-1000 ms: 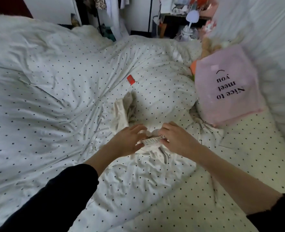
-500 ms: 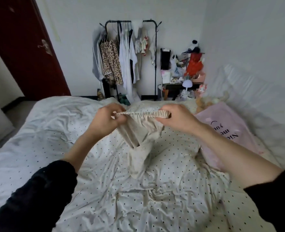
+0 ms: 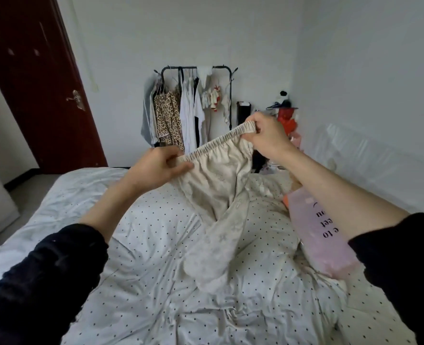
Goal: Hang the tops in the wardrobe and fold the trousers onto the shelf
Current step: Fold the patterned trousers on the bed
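Soft, dim daylight is filling the room, coming from no source that can be seen, and shadows are lying faint and diffuse. Near the fingers (image 3: 178,162) pinching the waistband, detail is staying fairly sharp; farther behind them it is softening. Below them, toward the lower corners, the dark sleeves (image 3: 44,275) are smearing, and straight lines are bowing at the edges.

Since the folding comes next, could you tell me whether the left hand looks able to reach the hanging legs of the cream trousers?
Probably yes. The left hand pinches one end of the waistband while the right hand holds the other. The cream trousers hang in open air, their legs draping onto the bed, nothing between.
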